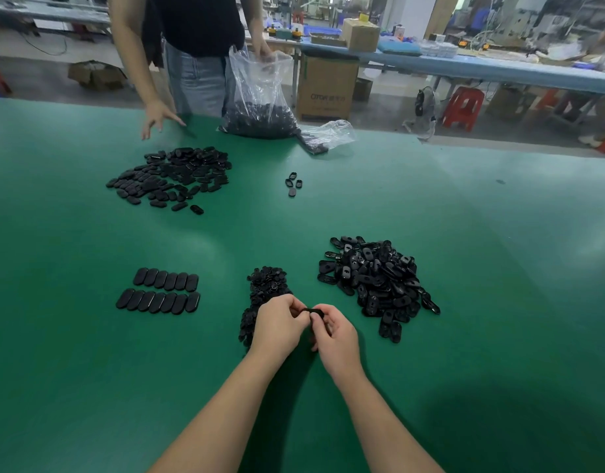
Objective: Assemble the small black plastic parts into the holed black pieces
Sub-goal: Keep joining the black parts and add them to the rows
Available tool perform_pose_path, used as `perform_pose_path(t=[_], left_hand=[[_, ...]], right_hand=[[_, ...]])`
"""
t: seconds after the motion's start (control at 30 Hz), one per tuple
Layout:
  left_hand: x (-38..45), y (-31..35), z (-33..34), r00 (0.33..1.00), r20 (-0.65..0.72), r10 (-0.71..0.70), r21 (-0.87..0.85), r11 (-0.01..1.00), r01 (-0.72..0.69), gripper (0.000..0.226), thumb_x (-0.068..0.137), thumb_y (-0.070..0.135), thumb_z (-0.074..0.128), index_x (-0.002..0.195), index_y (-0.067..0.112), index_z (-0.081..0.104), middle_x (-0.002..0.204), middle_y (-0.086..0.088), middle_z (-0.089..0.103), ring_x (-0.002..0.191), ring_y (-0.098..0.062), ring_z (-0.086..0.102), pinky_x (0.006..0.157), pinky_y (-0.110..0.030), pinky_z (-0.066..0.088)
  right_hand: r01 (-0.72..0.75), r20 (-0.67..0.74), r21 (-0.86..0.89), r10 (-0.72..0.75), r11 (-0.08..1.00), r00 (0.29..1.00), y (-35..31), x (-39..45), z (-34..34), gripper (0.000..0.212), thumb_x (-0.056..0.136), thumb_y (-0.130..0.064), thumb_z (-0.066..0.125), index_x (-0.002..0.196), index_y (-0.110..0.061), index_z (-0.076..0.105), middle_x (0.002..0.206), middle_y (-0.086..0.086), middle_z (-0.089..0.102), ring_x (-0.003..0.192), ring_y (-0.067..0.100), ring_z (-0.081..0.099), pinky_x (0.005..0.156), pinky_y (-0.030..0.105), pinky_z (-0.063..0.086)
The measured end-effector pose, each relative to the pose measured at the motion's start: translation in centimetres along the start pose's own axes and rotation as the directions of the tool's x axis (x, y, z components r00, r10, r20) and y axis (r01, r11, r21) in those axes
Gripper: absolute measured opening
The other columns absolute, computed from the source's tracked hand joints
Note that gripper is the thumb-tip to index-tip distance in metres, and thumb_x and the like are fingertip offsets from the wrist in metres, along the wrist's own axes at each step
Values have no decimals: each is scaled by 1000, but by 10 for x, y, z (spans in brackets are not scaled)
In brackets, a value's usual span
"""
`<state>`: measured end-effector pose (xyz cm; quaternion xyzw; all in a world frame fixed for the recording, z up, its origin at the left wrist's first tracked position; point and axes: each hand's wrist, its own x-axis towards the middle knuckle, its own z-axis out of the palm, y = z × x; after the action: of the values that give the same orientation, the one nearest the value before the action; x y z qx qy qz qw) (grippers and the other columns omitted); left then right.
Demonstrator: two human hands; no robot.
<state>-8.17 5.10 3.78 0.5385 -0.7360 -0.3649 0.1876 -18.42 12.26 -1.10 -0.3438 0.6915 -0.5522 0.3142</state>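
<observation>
Fingers [296,310] of left hand [277,324] and right hand [335,331] curl inward, pinching one black piece [311,313] between them, just above the green table [465,233] near its near edge, approx. centre. Piece is mostly hidden by fingertips; cannot tell whether a small part is seated in it.

Layout on table surface:
- Pile of small black parts [265,291]: directly behind and under left hand, touching it in view
- Pile of holed black pieces [376,285]: beside right hand, toward right edge
- Two neat rows of oval pieces [159,291]: left of hands, laid side by side, rows close but apart
- Loose heap of oval pieces [173,175]: toward far-left corner
- Four stray pieces [293,183]: mid-table, well apart from piles
- Clear bag of black parts [260,97]: at far edge, upright; smaller clear bag [328,134] lying beside it

Second person stands at far edge: one hand [157,119] with fingers spread, touching table; other hand [265,52] at mouth of upright bag

Bkgd: cardboard box [326,87], red stool [463,107], blue workbench [499,68]
</observation>
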Motion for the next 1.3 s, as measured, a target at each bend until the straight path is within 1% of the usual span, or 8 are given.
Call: perform_pose_path(t=[0.23, 0.43, 0.57, 0.77, 0.93, 1.03, 1.17, 1.3], left_hand=[[-1, -4, 4, 997, 8, 71, -17, 997, -71, 8, 91, 22, 66, 85, 26, 67, 76, 16, 65, 70, 4, 59, 54, -7, 39], [1, -12, 2, 985, 45, 169, 17, 985, -169, 15, 94, 14, 63, 103, 21, 72, 85, 16, 66, 78, 7, 58, 63, -1, 38], [1, -14, 3, 974, 39, 222, 78, 971, -224, 19, 93, 14, 63, 110, 19, 71, 90, 13, 67, 81, -1, 59, 71, -13, 45], [1, -14, 6, 955, -6, 297, 167, 942, -292, 30, 96, 17, 60, 125, 21, 66, 109, 5, 72, 99, -13, 65, 88, -26, 52], [0, -18, 4, 929, 5, 371, 326, 877, -352, 25, 99, 28, 52, 121, 30, 63, 103, 9, 70, 90, -15, 66, 77, -33, 54], [1, -30, -10, 938, -124, 324, 369, 892, -259, 19, 97, 34, 55, 113, 33, 64, 97, 10, 68, 83, -14, 66, 68, -32, 52], [12, -65, -41, 930, -359, 83, 292, 956, 28, 20, 96, 36, 60, 110, 26, 68, 75, 15, 62, 58, -4, 57, 48, -23, 40], [21, -105, -67, 896, -436, -86, 292, 928, 231, 25, 96, 41, 58, 109, 23, 69, 67, 10, 59, 57, -13, 55, 48, -22, 39]], right_hand=[[3, -28, 0, -3, 1000, 1000, 1, -1, 0, 13, 100, -16, 62, 94, -27, 67, 78, 6, 70, 59, 13, 57, 51, 26, 50], [22, -31, -47, -24, 999, 999, 3, 0, 0, 9, 100, -20, 61, 94, -25, 66, 74, 7, 68, 54, 16, 57, 52, 36, 53], [32, -24, -56, -33, 998, 999, 2, 0, 1, 12, 101, -20, 61, 91, -26, 65, 70, 5, 66, 52, 14, 55, 53, 40, 53], [19, -22, -40, -20, 999, 1000, 0, -1, 1, 12, 101, -19, 60, 92, -24, 65, 74, 10, 67, 56, 13, 55, 49, 27, 50], [8, -14, 7, -8, 1000, 1000, -1, -1, 1, 13, 103, -20, 57, 102, -29, 66, 77, 2, 71, 57, 15, 60, 53, 30, 53], [0, -24, 54, 2, 999, 1000, -3, -2, 2, 17, 103, -20, 56, 109, -34, 63, 75, -1, 69, 55, 13, 58, 56, 32, 54], [16, -5, 2, -16, 1000, 1000, -4, -4, 1, 16, 103, -24, 56, 106, -37, 62, 79, -1, 70, 58, 7, 60, 56, 27, 55], [19, 7, -27, -19, 999, 1000, -5, -4, 1, 12, 103, -24, 55, 102, -32, 64, 79, 0, 70, 59, 6, 61, 55, 23, 54]])
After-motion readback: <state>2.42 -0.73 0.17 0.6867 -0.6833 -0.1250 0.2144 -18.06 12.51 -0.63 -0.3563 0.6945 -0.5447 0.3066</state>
